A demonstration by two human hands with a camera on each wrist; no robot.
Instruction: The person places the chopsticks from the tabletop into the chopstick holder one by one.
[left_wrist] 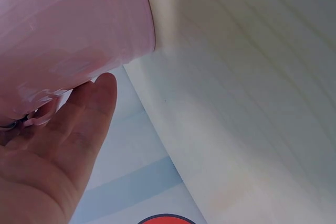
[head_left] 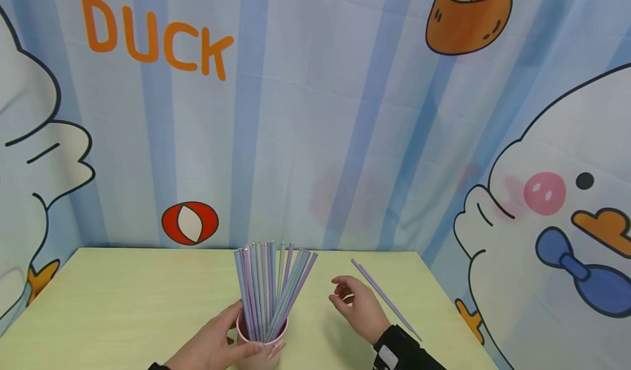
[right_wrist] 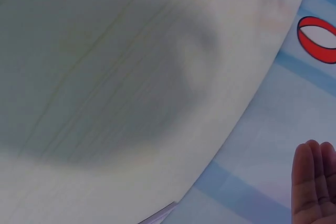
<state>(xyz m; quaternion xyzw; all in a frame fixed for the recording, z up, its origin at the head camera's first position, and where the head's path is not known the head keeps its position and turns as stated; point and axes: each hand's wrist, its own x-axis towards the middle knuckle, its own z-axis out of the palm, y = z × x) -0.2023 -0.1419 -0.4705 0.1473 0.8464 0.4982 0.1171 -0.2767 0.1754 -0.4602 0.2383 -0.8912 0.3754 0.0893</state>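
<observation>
A pink cup with a small bow on its side stands near the front of the table, full of upright purple and pale blue straws. My left hand holds the cup from the left, thumb across its front. In the left wrist view, the fingers of the left hand lie along the cup wall. To the right of the cup, my right hand hovers above the table with loosely bent fingers and holds nothing. Beside it lie a couple of loose purple straws.
The pale wood-look table ends at a blue striped curtain printed with cartoon ducks. In the right wrist view, an end of the loose straws shows near the table's back edge.
</observation>
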